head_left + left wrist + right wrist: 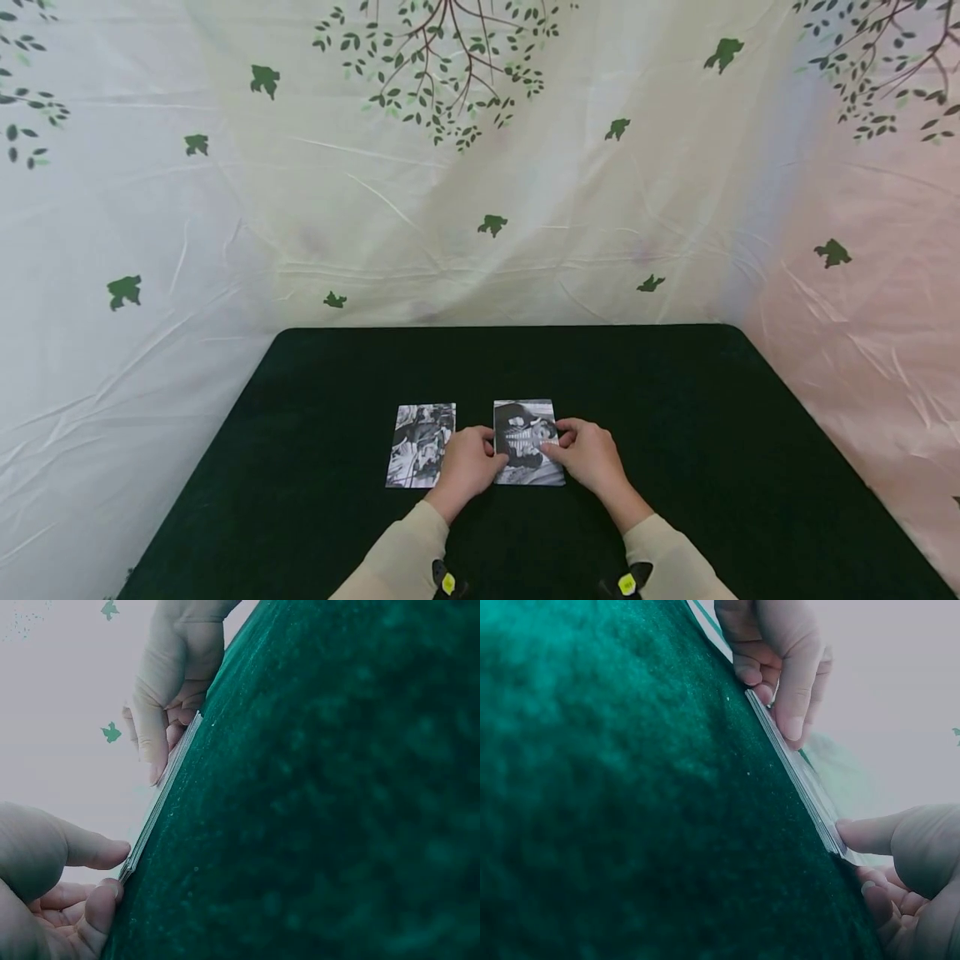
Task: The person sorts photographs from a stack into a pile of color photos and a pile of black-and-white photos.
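A small stack of black-and-white photo cards (525,433) lies on the dark green tabletop, its several thin layers showing edge-on in both wrist views. My left hand (467,462) pinches its left edge, thumb on top and fingers at the side. At the opposite edge my right hand (594,454) pinches the same stack in the same way. Another black-and-white photo card (418,442) lies flat just to the left, its right edge partly covered by my left hand. Whether more cards lie beneath that one cannot be told.
The dark green cloth-covered table (300,467) spreads out around the cards. Behind it and at both sides hangs a pale curtain (420,225) printed with leafy branches and green birds. A black band with a yellow marker sits at each wrist.
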The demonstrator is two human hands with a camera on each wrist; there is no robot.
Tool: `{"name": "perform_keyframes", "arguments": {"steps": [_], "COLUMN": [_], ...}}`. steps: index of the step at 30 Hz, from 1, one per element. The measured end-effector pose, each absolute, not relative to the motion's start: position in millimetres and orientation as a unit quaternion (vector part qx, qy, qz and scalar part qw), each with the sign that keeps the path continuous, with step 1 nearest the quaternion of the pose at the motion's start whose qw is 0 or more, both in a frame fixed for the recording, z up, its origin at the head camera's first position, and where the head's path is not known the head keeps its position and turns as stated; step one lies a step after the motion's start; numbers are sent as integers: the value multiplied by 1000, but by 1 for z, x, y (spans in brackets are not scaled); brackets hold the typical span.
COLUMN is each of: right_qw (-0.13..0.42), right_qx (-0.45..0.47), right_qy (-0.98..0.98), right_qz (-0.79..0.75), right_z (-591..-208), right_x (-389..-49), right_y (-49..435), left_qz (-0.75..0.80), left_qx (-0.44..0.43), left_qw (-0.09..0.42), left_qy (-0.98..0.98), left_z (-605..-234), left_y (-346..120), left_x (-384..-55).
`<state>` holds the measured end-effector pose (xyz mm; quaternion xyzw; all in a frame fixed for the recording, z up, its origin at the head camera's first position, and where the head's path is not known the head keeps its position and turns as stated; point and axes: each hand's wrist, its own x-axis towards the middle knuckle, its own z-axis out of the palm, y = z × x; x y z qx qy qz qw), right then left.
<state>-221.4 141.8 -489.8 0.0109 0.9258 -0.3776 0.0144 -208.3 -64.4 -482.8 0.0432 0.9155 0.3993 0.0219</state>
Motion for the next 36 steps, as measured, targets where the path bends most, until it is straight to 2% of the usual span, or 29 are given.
{"name": "perform_keyframes", "arguments": {"steps": [21,36], "right_qw": [17,10], "right_qx": [49,33], "right_qy": [914,912], "right_qz": [-403,-409], "right_z": [-487,-488], "right_x": [-204,-199], "right_y": [137,143], "left_qz": [395,390], "left_qx": [44,52], "left_qw": [33,21], "left_qy": [917,919], "left_z": [-477,-476], "left_y": [-68,-64], "left_x": [-193,-184]}}
